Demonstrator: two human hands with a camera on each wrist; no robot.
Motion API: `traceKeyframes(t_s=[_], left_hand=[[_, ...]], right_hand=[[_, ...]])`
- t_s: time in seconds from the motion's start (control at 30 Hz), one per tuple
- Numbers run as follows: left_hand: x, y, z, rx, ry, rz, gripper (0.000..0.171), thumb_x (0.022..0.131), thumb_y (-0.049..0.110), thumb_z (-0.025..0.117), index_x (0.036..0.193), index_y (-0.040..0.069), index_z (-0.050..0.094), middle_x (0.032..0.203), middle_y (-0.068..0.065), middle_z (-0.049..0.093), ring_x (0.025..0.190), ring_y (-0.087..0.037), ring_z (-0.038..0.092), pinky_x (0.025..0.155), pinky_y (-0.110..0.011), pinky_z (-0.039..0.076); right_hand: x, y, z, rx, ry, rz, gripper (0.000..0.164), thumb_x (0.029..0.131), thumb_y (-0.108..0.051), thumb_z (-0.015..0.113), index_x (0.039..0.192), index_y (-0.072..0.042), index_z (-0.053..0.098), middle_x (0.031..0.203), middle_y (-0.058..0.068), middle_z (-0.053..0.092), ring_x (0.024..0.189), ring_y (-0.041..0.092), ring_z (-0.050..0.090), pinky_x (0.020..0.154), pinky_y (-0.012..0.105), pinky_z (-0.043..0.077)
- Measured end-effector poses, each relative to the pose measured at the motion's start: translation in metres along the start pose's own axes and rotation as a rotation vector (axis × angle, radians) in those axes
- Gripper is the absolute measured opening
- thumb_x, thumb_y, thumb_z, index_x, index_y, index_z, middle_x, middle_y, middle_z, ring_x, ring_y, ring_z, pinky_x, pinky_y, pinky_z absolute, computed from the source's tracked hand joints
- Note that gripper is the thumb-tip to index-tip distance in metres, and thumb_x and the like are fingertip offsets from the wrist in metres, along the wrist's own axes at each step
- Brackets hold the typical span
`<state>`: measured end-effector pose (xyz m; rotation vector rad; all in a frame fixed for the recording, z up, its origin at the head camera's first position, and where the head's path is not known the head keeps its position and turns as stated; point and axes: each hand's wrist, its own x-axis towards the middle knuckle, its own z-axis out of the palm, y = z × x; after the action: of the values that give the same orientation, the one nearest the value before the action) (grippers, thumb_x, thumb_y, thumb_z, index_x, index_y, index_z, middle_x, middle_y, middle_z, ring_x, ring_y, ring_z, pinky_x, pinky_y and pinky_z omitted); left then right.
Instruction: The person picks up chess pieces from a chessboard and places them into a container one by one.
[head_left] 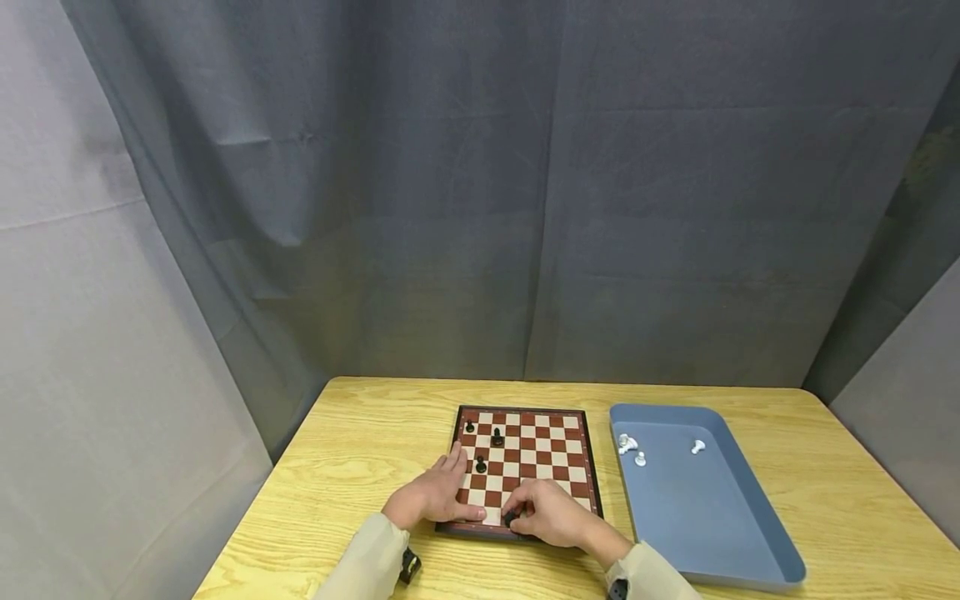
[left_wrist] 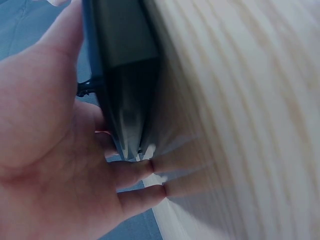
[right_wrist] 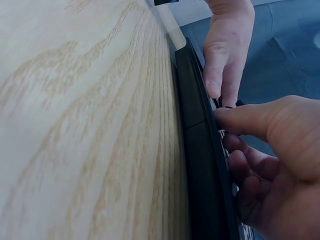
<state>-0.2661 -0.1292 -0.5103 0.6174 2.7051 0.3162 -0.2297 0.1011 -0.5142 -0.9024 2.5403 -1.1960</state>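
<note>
A red-and-white chessboard (head_left: 536, 457) with a dark rim lies on the table. My left hand (head_left: 438, 493) rests along its left side, fingers straight, with the thumb on the near left corner. At the near edge, my right hand (head_left: 553, 512) pinches a small black chess piece (head_left: 511, 517), mostly hidden by the fingers; its kind cannot be told. Three other black pieces stand on the left half: a small one (head_left: 469, 426) at the far corner, a larger one (head_left: 497, 437) and another (head_left: 481, 465) nearer. In the right wrist view, thumb and fingers meet just above the board's edge (right_wrist: 200, 130).
Right of the board lies a shallow blue-grey tray (head_left: 697, 508). Several white chess pieces (head_left: 640, 459) lie or stand in its far part, one (head_left: 698, 447) apart from the others. The wooden table (head_left: 375, 425) ends at a grey curtain (head_left: 450, 250) behind.
</note>
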Motion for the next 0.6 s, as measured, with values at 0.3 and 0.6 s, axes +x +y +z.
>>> traceKeyframes(t_s=[0.3,0.6], left_hand=[[0.0,-0.001,0.0,-0.009,0.0,0.0,0.106,0.081,0.066,0.058,0.152,0.001,0.011,0.157,-0.015,0.002,0.14,-0.037,0.018,0.107,-0.047,0.03],[-0.001,-0.001,0.001,-0.007,-0.001,0.005,0.107,0.081,0.067,0.056,0.152,0.001,0.01,0.157,-0.015,0.001,0.14,-0.037,0.018,0.107,-0.047,0.029]], right_hand=[[-0.001,0.001,-0.001,0.009,0.008,-0.002,0.009,0.084,-0.01,0.071,0.091,-0.015,0.072,0.082,-0.008,0.063,0.067,0.004,0.055,0.059,0.023,0.046],[-0.005,-0.001,-0.011,0.092,-0.018,0.039,0.009,0.087,-0.013,0.069,0.096,-0.012,0.07,0.086,-0.006,0.065,0.067,0.01,0.057,0.058,0.026,0.047]])
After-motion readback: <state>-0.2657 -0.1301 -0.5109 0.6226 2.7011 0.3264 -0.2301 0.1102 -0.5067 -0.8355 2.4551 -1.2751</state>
